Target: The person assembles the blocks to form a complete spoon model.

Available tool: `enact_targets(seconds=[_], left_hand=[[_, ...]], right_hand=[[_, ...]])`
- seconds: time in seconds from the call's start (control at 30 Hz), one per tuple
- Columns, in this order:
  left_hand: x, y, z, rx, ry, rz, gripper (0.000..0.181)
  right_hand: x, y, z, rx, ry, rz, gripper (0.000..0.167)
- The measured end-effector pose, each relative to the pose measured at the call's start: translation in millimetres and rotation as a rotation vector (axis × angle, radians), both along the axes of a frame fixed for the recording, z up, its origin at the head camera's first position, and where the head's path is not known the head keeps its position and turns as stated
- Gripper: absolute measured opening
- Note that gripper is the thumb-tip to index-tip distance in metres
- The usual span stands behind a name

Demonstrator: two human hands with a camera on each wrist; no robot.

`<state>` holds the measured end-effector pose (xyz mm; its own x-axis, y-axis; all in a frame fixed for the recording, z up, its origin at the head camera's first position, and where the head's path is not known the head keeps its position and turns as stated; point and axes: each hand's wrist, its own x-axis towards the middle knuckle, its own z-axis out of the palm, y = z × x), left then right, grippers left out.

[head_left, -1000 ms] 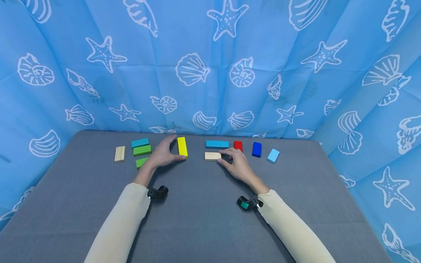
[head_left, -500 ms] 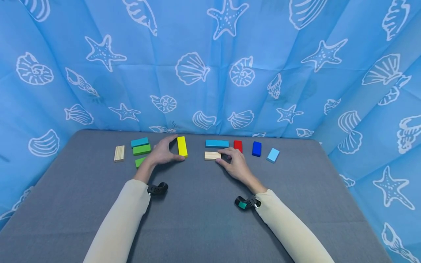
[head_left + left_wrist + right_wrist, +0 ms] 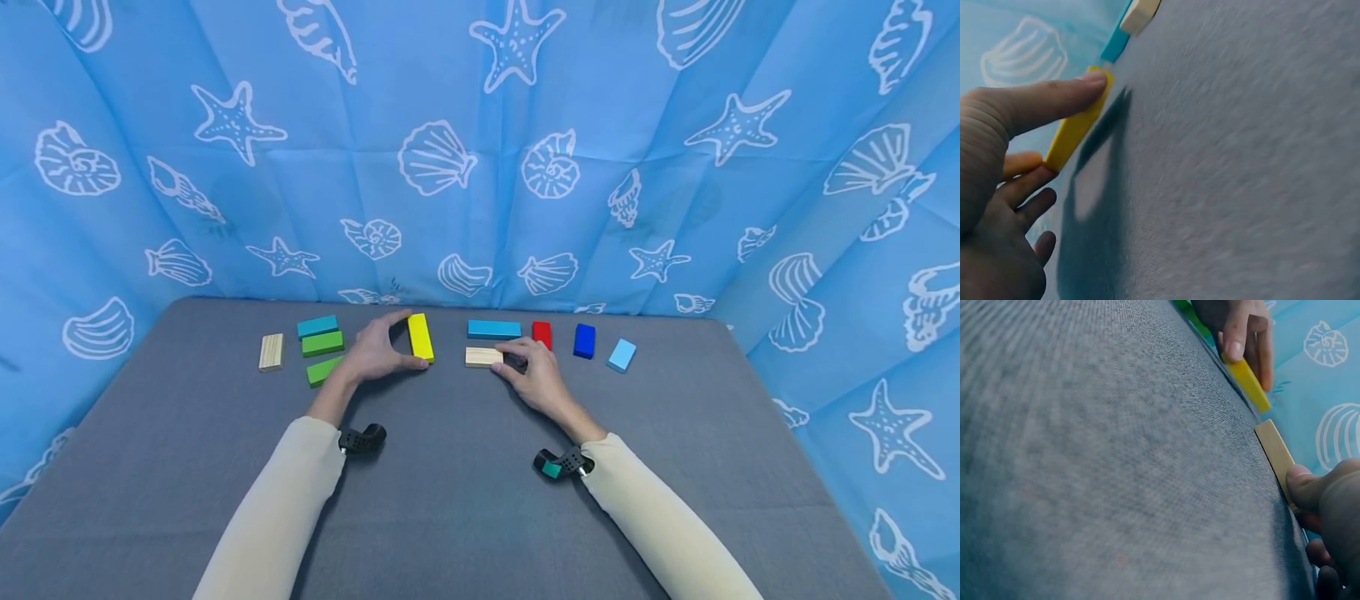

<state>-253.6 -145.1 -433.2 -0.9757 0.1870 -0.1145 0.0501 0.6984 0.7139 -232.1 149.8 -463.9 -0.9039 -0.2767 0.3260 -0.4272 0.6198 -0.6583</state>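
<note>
- Yellow rectangular block, pinched end to end by the left hand
- Pale rectangular wooden block, its nearer end gripped by the right hand

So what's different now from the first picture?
The yellow block moved a little to the right, with the left hand still pinching it by its ends. The right hand seems to have edged slightly left on the wooden block it holds. That wooden block, the red block and the dark blue block stayed put.
</note>
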Motion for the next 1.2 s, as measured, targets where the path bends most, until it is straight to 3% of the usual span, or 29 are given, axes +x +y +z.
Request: enact_targets(seconds=[0.23,0.67,0.93,1.2], left_hand=[[23.2,17.6,5.9,0.057,0.07,-0.056,0.097],[74.8,43.1,-4.7,0.142,-0.006,-0.167,0.095],[94.1,54.1,-13.9,0.154,0.025,-0.216,0.094],[103.0,53.7,-20.6,0.141,0.066,-0.215,0.092]], right_hand=[[-0.5,0,-1.0,-0.005,0.006,0.005,0.031],[1.3,-1,0.5,0.042,-0.026,-0.022,0.035],[3.0,0,1.7,0.053,-0.014,-0.026,0.033],[3.8,-1,2.9,0.052,-0.021,-0.027,0.035]])
